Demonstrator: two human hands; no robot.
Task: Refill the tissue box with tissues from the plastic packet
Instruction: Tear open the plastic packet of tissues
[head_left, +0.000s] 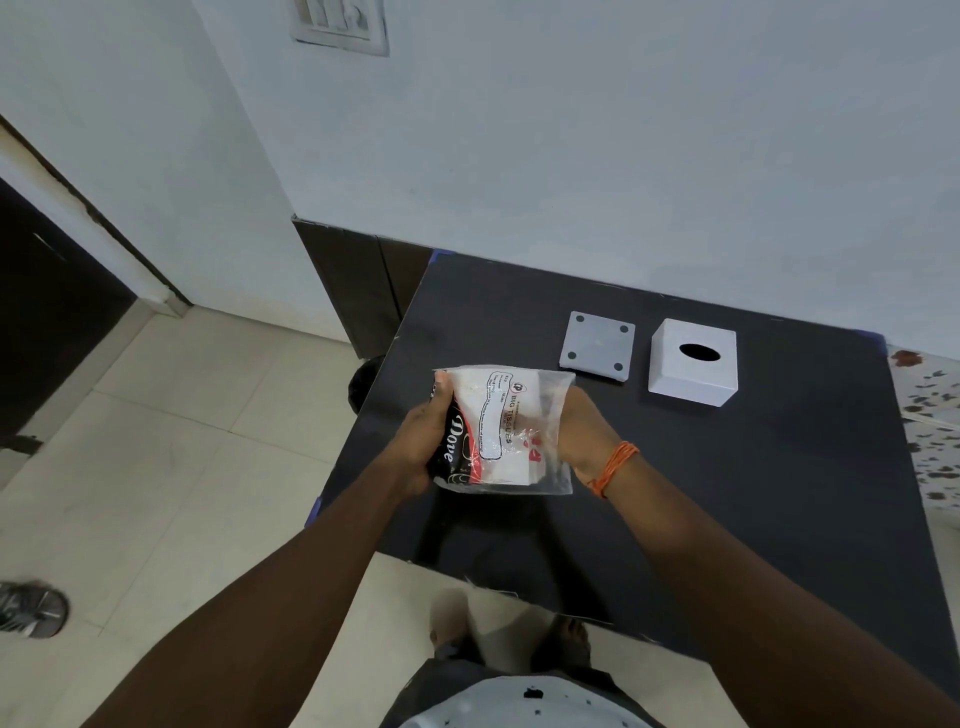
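Both hands hold the tissue packet above the counter's near-left edge: left hand clamped on it, right hand seemingly inside. The tissue box sits near the far edge.

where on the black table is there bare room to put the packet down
Bare room: the near right part of the table, between the right hand and the right edge, and the strip under the packet held by the left hand. Crowded: the far middle, where the base plate and tissue box sit side by side, apart.
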